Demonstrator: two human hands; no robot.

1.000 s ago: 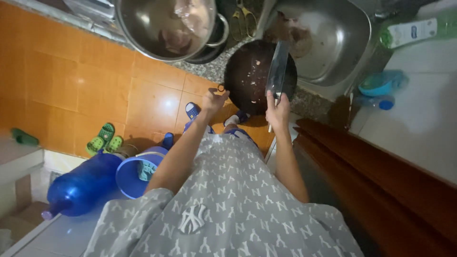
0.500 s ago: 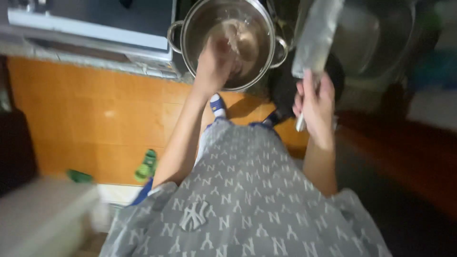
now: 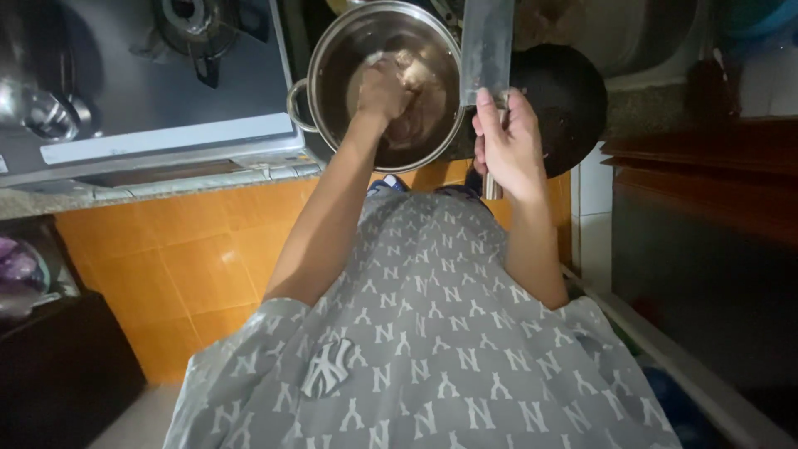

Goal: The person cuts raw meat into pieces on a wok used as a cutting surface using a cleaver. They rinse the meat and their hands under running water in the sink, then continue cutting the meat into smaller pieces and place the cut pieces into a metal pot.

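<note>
My left hand reaches down into a steel pot on the counter and grips a pale lump of meat inside it. My right hand is closed around the handle of a broad cleaver, blade pointing up and away over the pot's right rim. A dark round wok sits just right of the pot, behind my right hand.
A gas stove with a burner stands left of the pot on a grey stone counter edge. Orange tiles cover the floor below. A metal sink lies at the far right, dark wooden cabinetry beside it.
The view has swung left from the wok to the pot. My left hand has gone into the pot and closed on the meat. The cleaver has been raised upright in my right hand.
</note>
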